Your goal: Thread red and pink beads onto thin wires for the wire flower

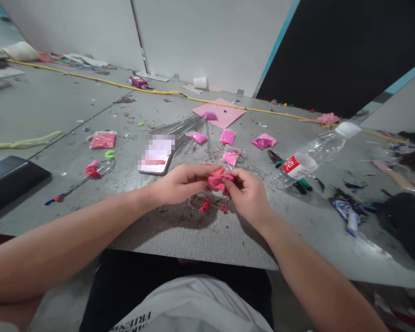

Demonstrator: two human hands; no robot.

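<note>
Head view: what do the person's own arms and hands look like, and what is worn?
The left hand and right hand are ungloved; the left forearm and right forearm show no sleeve or wristwear. Also visible are a pale top with dark lettering and dark legwear.

On the table (131, 235), the lump (217, 181) is between the left hand (183, 184) and the right hand (248, 190), near the front edge. A wire piece (204, 205) lies just below them. The phone (155, 159) lies behind the left hand, and the wires (180, 127) spread between it and the sheet (228, 118), which has one packet (210, 116) on it. Four more packets (227, 136) lie in front of the sheet. To the left of the phone are another packet (103, 139) and, before it, a second wire piece (93, 170); the case (14, 180) is farther left. At right, the bottle (311, 159) covers part of the pliers (302, 185). The cable (117, 84) runs across the back, before the wall (207, 41).
</note>
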